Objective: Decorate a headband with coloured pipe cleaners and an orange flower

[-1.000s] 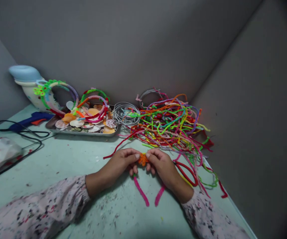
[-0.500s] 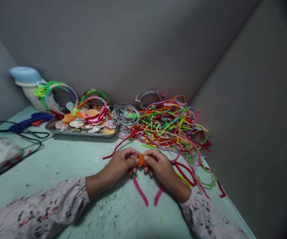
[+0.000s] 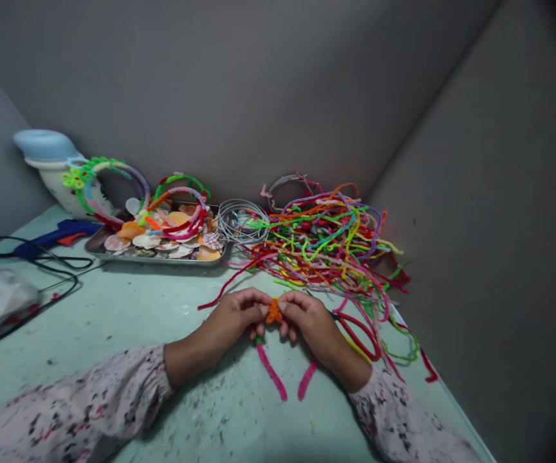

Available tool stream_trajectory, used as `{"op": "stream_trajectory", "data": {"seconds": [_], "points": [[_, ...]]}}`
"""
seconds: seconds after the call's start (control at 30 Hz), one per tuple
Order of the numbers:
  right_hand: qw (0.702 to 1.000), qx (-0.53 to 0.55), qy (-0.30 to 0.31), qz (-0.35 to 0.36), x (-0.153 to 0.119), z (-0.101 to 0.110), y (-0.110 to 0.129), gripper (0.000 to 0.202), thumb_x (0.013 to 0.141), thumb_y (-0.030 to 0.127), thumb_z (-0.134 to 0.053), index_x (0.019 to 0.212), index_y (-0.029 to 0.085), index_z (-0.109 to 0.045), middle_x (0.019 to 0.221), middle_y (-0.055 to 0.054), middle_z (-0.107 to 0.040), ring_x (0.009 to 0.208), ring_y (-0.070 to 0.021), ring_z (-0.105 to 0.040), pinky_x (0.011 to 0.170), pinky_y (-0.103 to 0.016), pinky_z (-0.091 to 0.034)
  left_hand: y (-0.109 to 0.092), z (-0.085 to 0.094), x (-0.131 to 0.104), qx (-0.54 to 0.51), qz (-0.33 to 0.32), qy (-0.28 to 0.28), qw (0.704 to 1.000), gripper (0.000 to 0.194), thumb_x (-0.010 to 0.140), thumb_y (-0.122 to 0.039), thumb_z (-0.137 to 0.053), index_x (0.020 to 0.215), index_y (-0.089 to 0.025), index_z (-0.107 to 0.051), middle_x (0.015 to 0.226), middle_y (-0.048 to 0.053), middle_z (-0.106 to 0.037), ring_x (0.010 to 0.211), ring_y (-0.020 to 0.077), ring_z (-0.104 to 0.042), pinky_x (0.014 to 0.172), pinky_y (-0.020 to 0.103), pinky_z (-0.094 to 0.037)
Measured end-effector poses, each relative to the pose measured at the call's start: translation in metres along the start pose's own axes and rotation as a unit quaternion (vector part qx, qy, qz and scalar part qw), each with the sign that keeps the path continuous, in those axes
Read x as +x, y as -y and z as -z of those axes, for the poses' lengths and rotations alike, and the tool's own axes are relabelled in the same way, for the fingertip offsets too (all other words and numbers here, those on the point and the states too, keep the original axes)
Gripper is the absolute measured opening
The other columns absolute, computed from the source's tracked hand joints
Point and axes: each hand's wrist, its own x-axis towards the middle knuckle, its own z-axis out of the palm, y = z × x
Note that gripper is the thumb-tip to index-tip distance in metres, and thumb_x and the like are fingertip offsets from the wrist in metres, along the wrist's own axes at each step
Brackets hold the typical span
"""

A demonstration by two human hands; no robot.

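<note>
Between my fingertips is a small orange flower shape point(image 3: 274, 311) of fuzzy pipe cleaner. My left hand point(image 3: 237, 318) is closed on its left side, thumb and forefinger pinching it. From the other side, my right hand point(image 3: 309, 320) pinches the orange flower too. A pink fuzzy strip point(image 3: 272, 372) with a green part at its top hangs below my left fingers. Another pink fuzzy strip point(image 3: 307, 381) comes out under my right hand. How the strips join the flower is hidden by my fingers.
A metal tray point(image 3: 162, 260) of shells and fuzzy hoops stands at the back left, beside a wire coil point(image 3: 242, 222). Tangled pipe cleaners point(image 3: 331, 235) lie behind my hands. Red-handled scissors point(image 3: 361, 335) are by my right wrist. A blue glue gun point(image 3: 49, 238) with black cord lies left.
The orange flower has turned slightly between my fingertips, and more of its lobes face me. The view has shifted a little; both hands keep their pinch.
</note>
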Motion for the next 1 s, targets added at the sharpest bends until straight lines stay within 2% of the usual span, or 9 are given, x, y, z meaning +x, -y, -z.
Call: {"op": "stream_trajectory", "data": {"seconds": [0.1,0.23,0.43,0.6,1.0], "points": [[1.0,0.005,-0.009,0.003,0.0004,-0.0003,0.0001,0.019,0.082,0.035,-0.056,0.083,0.017,-0.057,0.05,0.004,-0.06,0.039,-0.0068,-0.047,0.041,-0.017,-0.033,0.0001,-0.0003,-0.0006,0.024,-0.014,0.011,1.0,0.02,0.079,-0.023,-0.064,0.095,-0.012,-0.059,0.066,-0.001,-0.058,0.054,0.0081,-0.052,0.051,0.021,-0.038],[1.0,0.005,-0.011,0.012,0.001,-0.0003,-0.0016,0.018,0.082,0.035,-0.056,0.084,0.017,-0.057,0.051,0.004,-0.06,0.039,-0.0071,-0.047,0.041,-0.017,-0.034,0.0026,-0.001,0.0004,0.044,-0.02,-0.007,0.999,0.025,0.076,-0.022,-0.067,0.097,-0.013,-0.058,0.065,-0.002,-0.057,0.051,0.0074,-0.05,0.047,0.02,-0.036],[1.0,-0.017,0.002,0.019,0.0016,-0.0007,-0.0086,0.016,0.083,0.033,-0.055,0.085,0.017,-0.057,0.054,0.003,-0.061,0.042,-0.0081,-0.048,0.042,-0.018,-0.036,0.0023,-0.0017,0.0028,0.042,-0.017,-0.031,0.999,0.017,0.077,-0.022,-0.063,0.091,-0.013,-0.058,0.059,-0.003,-0.056,0.049,0.008,-0.05,0.046,0.02,-0.036],[0.998,-0.024,-0.015,0.048,-0.0008,-0.0023,-0.0075,0.012,0.08,0.026,-0.057,0.09,0.018,-0.056,0.057,0.004,-0.059,0.046,-0.0087,-0.049,0.044,-0.019,-0.038,-0.0002,-0.0034,0.0021,0.056,-0.014,-0.034,0.998,0.015,0.076,-0.019,-0.062,0.089,-0.013,-0.06,0.055,-0.003,-0.055,0.047,0.0077,-0.048,0.045,0.02,-0.033],[0.992,-0.058,-0.039,0.106,-0.0033,-0.004,-0.009,0.012,0.084,0.029,-0.057,0.085,0.017,-0.059,0.06,0.004,-0.055,0.053,-0.0093,-0.051,0.051,-0.021,-0.04,0.0054,-0.0003,0.0026,0.079,0.002,-0.018,0.997,0.015,0.076,-0.022,-0.061,0.086,-0.011,-0.064,0.062,0.001,-0.059,0.047,0.0079,-0.049,0.046,0.021,-0.033]]}}
